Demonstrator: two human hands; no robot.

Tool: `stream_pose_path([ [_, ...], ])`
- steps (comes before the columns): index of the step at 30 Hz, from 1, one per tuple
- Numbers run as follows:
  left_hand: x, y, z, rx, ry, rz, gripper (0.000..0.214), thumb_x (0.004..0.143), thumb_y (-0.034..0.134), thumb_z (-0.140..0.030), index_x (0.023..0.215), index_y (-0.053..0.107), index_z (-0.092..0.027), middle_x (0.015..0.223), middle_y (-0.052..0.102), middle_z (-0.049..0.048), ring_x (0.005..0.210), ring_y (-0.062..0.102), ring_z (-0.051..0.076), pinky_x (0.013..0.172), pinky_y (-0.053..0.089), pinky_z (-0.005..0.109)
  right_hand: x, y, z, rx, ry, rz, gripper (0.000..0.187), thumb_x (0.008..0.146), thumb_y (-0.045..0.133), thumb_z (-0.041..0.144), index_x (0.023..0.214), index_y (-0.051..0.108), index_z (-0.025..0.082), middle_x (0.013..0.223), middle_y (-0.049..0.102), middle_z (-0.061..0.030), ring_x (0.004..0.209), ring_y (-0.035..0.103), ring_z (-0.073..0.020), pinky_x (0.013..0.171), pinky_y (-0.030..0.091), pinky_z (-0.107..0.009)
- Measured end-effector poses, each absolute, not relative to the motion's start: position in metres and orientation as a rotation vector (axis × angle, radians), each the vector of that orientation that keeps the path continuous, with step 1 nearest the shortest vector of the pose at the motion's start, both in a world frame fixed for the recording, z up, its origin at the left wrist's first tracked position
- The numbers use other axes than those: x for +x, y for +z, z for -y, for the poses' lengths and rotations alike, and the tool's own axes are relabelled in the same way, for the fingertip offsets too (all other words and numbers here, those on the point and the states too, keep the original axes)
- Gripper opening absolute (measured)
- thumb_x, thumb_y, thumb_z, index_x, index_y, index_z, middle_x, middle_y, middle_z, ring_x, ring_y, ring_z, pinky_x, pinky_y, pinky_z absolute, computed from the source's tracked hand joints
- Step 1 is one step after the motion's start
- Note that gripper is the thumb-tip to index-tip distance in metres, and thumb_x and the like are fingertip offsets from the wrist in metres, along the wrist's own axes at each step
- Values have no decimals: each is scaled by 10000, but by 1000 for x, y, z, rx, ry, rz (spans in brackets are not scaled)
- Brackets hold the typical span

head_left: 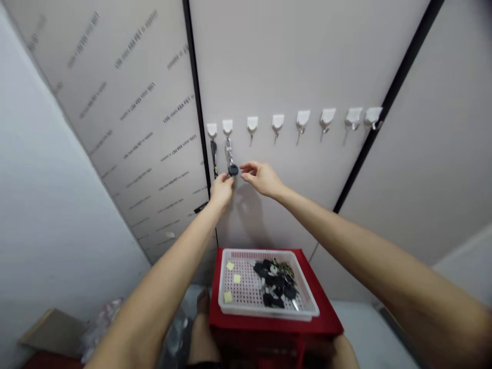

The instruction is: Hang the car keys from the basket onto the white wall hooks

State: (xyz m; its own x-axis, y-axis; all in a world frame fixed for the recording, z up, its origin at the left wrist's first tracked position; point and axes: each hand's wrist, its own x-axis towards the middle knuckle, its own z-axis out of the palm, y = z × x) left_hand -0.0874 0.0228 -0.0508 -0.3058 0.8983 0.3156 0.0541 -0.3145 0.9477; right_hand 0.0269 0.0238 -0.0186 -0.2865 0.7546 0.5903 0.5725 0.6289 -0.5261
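A black-headed key (233,169) hangs on a silver chain (229,149) from the second white hook (227,126) on the wall. My left hand (222,190) is closed at the key's lower left, its fingertips pinching it just under the black head. Just right of the key, my right hand (264,179) has thumb and fingers curved but apart, with nothing visible between them. A dark strap with a yellow mark (214,156) hangs from the leftmost hook (211,130), close beside my left hand.
Several more white hooks (278,122) run rightward along the wall. Below, a white perforated basket (226,310) rests on a red box (323,320); inside are a pile of black-headed keys (273,282) and yellow sticky notes (237,279). A patterned panel (146,113) stands at left.
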Motion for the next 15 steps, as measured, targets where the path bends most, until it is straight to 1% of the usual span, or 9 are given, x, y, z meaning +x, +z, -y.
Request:
stream_pose_path([
  [2, -89, -76, -4, 1286, 1619, -1335, 265, 603, 441, -170, 862, 490, -146, 887, 528, 46, 754, 485, 110, 636, 367, 221, 46, -51, -7, -1080, 397, 2078, 221, 630, 457, 209, 822, 536, 130, 734, 581, -31, 606, 499, -77, 598, 388, -209],
  [3, -89, -89, 5, 1290, 1556, -1351, 263, 607, 437, -179, 863, 489, -145, 886, 528, 50, 749, 488, 112, 629, 371, 224, 56, -70, 2, -1112, 473, 2124, 220, 632, 453, 208, 819, 536, 128, 743, 583, -35, 625, 504, -82, 607, 388, -209],
  [5, -86, -119, 24, 1338, 1371, -1364, 240, 620, 422, -197, 839, 496, -133, 839, 543, 57, 712, 496, 115, 612, 380, 233, 74, -110, 18, -1197, 618, 2211, 224, 638, 440, 207, 826, 531, 125, 756, 586, -39, 644, 511, -89, 609, 387, -207],
  [7, -80, -151, 38, 1434, 1166, -1375, 223, 627, 411, -193, 815, 505, -119, 798, 554, 61, 690, 499, 114, 625, 384, 241, 89, -148, 31, -1318, 659, 2307, 220, 642, 425, 207, 818, 533, 130, 720, 587, -35, 618, 514, -97, 586, 384, -209],
  [9, -69, -180, 47, 1569, 1003, -1429, 218, 627, 406, -169, 808, 513, -110, 797, 558, 65, 708, 496, 114, 667, 377, 240, 99, -177, 40, -1450, 535, 2405, 196, 634, 420, 188, 776, 546, 140, 700, 582, -38, 627, 513, -115, 591, 374, -220],
  [11, -57, -204, 52, 1762, 839, -1476, 244, 616, 412, -146, 837, 512, -118, 843, 552, 64, 761, 484, 119, 717, 358, 238, 105, -195, 45, -1543, 359, 2454, 194, 628, 413, 163, 765, 549, 151, 743, 572, -51, 694, 508, -133, 631, 359, -228],
  [13, -47, -219, 57, 2013, 673, -1470, 295, 600, 426, -138, 885, 501, -138, 911, 529, 59, 835, 455, 133, 770, 324, 243, 107, -203, 48, -1585, 247, 2464, 218, 629, 408, 152, 804, 537, 159, 800, 554, -61, 760, 494, -142, 666, 345, -226],
  [15, -39, -228, 60, 2238, 548, -1459, 332, 589, 436, -148, 917, 489, -157, 952, 504, 58, 891, 420, 156, 798, 294, 262, 106, -204, 50, -1621, 204, 2468, 237, 632, 408, 156, 839, 521, 160, 825, 538, -68, 771, 488, -144, 670, 342, -222],
])
